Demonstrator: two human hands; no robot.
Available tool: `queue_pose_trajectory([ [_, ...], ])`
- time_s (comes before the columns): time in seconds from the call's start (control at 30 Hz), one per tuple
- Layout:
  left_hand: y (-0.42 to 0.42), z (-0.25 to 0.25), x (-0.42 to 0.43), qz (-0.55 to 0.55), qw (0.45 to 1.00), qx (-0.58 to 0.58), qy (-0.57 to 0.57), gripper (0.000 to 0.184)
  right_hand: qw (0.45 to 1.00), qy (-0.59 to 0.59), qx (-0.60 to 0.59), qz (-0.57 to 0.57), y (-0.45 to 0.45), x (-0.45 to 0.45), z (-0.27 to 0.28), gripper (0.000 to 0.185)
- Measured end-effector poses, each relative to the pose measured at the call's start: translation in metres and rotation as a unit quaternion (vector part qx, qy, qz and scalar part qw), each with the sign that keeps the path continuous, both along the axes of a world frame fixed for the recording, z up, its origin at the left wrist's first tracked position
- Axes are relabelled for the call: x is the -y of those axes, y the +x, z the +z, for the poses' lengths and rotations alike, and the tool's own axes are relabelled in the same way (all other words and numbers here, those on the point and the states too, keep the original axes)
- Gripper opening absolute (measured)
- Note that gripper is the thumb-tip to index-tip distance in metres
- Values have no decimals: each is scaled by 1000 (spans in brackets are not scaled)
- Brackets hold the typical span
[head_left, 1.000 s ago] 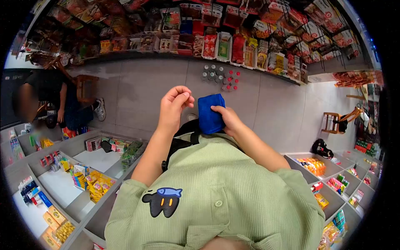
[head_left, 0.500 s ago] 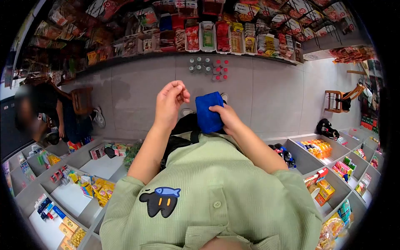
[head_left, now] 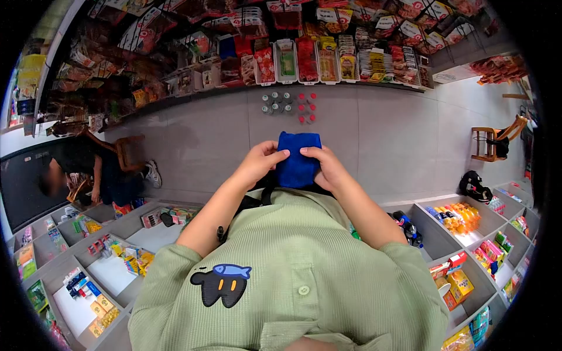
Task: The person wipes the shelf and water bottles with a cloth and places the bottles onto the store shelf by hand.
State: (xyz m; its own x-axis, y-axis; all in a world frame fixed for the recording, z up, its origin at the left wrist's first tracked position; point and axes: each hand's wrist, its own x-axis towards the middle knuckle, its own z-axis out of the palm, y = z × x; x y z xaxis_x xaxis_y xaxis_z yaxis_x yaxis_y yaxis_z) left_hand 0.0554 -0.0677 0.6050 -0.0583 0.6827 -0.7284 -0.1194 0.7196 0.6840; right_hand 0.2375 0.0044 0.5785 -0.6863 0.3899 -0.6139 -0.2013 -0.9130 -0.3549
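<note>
A folded blue cloth (head_left: 299, 167) is held up in front of my waist. My left hand (head_left: 261, 164) grips its left edge, thumb on the upper face and fingers curled beneath. On the opposite edge, my right hand (head_left: 329, 165) pinches it the same way, with the thumb lying on top. The fingers under the cloth are partly hidden. Beyond it, bottles with pale caps (head_left: 276, 103) and bottles with red caps (head_left: 307, 108) stand in a group on the grey floor.
Ahead runs a shelf of packaged snacks with white bins (head_left: 286, 61). Grey divided shelves (head_left: 140, 237) with goods flank me. A person (head_left: 88, 169) sits at the left beside a wooden chair (head_left: 126, 155). Another chair (head_left: 489, 140) and a black bag (head_left: 475, 186) are at the right.
My left hand, raised and apart from the cloth before, has come down and right to grip its left edge. The right hand still holds the cloth, now slightly further right.
</note>
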Motion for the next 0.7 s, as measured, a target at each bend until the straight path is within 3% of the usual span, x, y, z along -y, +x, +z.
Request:
queue_pose_trajectory([
  [0.13, 21, -7, -19, -35, 998, 54, 24, 31, 998, -51, -25, 8, 20, -17, -11, 38],
  [0.4, 45, -8, -41, -134, 990, 20, -35, 30, 992, -83, -59, 71, 39, -27, -32, 42],
  [0.7, 16, -34, -53, -120, 988, -45, -82, 24, 985, -67, -123, 97, 34, -48, -49, 63],
])
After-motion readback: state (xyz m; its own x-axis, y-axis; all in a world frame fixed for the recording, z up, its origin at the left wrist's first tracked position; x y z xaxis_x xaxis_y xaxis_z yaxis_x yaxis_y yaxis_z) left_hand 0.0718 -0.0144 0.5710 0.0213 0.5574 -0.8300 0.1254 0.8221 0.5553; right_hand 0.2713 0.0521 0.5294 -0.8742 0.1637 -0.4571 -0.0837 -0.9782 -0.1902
